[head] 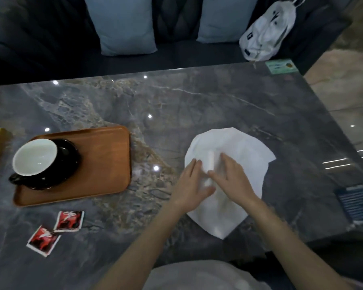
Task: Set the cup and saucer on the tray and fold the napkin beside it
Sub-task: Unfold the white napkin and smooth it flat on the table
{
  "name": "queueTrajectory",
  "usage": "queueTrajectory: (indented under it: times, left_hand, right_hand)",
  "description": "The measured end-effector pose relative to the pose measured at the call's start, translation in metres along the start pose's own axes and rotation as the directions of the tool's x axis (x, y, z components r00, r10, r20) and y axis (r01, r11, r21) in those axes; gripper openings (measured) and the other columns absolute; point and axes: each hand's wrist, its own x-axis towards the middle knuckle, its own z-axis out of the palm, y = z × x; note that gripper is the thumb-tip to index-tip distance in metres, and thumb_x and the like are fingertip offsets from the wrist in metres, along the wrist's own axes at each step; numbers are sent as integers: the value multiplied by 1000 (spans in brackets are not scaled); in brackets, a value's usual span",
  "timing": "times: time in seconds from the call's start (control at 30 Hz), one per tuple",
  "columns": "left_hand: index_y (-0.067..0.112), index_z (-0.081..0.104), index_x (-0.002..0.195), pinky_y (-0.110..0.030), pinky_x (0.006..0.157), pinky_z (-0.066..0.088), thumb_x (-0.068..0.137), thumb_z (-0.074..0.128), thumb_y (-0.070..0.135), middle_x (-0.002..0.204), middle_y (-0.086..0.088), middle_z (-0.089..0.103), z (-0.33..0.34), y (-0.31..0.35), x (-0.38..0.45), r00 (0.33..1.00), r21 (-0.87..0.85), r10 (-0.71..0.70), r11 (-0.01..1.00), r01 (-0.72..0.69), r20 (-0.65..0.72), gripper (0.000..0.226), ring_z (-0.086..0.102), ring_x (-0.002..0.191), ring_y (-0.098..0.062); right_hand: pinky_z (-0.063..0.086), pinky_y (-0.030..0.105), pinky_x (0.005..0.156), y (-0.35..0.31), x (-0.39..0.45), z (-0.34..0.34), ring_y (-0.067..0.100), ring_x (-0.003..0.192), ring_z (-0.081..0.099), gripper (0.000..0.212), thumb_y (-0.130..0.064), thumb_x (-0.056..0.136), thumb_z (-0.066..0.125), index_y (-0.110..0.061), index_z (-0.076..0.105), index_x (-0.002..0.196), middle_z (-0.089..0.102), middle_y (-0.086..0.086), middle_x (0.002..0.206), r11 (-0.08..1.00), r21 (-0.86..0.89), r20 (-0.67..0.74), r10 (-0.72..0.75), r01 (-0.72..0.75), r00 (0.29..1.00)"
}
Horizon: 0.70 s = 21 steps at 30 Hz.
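A black cup [37, 159] with a white inside stands on a black saucer [71, 152] at the left end of the brown wooden tray [105, 164]. To the right of the tray a white napkin [239, 147] lies spread on the marble table. My left hand [190, 183] and my right hand [231, 176] both press flat on the napkin's middle, fingers stretched forward, on either side of a raised crease. The hands hide the napkin's centre.
Two red sachets [57, 231] lie on the table in front of the tray. A dark card [358, 201] sits at the right edge, a green label [281, 66] at the far right corner. A sofa with cushions [124, 24] and a white bag [266, 32] stands behind.
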Motion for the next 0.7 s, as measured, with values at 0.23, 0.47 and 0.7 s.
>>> queueTrajectory:
  times: [0.23, 0.47, 0.7]
  left_hand:
    - [9, 23, 143, -28, 115, 12, 90, 50, 35, 155, -9, 19, 34, -17, 5, 997, 244, 27, 970, -9, -73, 64, 15, 143, -19]
    - [12, 62, 115, -32, 92, 41, 90, 51, 24, 121, -8, 62, 25, -7, 8, 978, 265, 44, 964, 12, -205, 29, 53, 114, -25]
    - [8, 61, 67, -34, 61, 39, 85, 60, 30, 71, -18, 67, -45, 30, 13, 934, -6, -84, 996, 87, -348, 29, 61, 73, -32]
  right_hand:
    - [49, 31, 80, 19, -1, 15, 17, 90, 61, 28, -30, 89, 54, -17, 58, 113, 68, 2, 103, 984, -25, 30, -174, 175, 984]
    - [39, 31, 55, 21, 10, 16, 18, 65, 57, 23, -26, 89, 53, -18, 57, 67, 61, -2, 65, 975, -119, 36, -182, 185, 983]
    - [45, 13, 68, -12, 19, -28, 0, 80, 58, 20, -41, 90, 47, -27, 62, 89, 65, -15, 85, 919, 383, 15, -109, 95, 994]
